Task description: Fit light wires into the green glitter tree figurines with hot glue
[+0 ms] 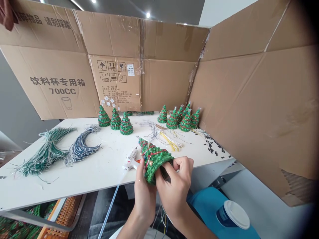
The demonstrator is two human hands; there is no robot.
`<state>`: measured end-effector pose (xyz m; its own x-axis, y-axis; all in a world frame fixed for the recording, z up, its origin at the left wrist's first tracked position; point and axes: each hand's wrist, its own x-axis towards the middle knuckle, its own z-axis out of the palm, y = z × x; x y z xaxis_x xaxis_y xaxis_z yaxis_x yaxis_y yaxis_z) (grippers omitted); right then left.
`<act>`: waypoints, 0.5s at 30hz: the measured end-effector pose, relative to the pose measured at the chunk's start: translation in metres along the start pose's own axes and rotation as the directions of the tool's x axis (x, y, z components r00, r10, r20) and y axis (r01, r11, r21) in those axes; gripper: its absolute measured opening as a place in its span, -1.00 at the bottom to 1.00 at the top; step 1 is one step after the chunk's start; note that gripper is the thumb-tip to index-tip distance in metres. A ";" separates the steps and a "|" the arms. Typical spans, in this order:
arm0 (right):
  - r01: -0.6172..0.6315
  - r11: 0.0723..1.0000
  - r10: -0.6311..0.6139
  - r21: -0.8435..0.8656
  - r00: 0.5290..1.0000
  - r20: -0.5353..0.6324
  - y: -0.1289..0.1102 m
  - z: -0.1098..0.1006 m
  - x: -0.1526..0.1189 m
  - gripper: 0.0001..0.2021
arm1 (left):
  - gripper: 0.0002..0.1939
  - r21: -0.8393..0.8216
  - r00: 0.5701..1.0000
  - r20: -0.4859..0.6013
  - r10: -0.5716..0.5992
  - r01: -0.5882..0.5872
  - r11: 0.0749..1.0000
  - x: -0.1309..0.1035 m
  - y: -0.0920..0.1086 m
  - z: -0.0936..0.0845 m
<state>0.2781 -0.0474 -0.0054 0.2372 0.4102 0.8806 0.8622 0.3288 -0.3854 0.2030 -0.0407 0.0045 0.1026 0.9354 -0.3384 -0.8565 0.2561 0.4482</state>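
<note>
Head view, left to right. White table (82, 172) walled in by flattened cardboard boxes (112, 66). Far left on the table: a bundle of green wires (46, 151), just beside it a bundle of blue-grey wires (81, 147). Behind them, a row of three small green trees (116, 120), upright. White glue gun (131, 161) lies near the front edge, touching or just beside the left hand.

Left hand (144, 189): fingers curled around the wide base of a green tree (153, 157), tipped on its side, tip pointing away and left, held over the table's front edge. Right hand (178, 181): fingers bent, thumb and fingertips pressed at the tree's base rim; what they pinch cannot be told.

Behind: loose yellow wires (170, 141), then a cluster of five trees (180, 118). Small black pieces (211, 146) scattered at right. Lower right: white-lidded cup (233, 215).
</note>
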 end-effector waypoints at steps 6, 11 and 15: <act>-0.001 1.000 0.001 0.021 1.000 -0.006 0.003 0.002 -0.001 -0.63 | -0.63 -0.017 1.000 -0.001 0.020 -0.020 1.000 -0.001 -0.003 -0.001; -0.018 0.997 0.016 0.077 1.000 0.026 0.004 0.000 -0.002 -0.67 | -0.63 0.006 0.999 -0.002 0.046 -0.046 0.999 -0.002 -0.003 -0.002; -0.041 0.991 0.028 0.128 0.994 0.103 0.003 -0.002 0.000 -0.77 | -0.65 0.029 0.997 -0.043 0.060 -0.059 0.998 0.000 0.004 -0.001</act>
<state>0.2819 -0.0483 -0.0062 0.2135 0.5050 0.8363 0.7872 0.4180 -0.4533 0.1993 -0.0398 0.0055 0.0289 0.9378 -0.3459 -0.8462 0.2071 0.4909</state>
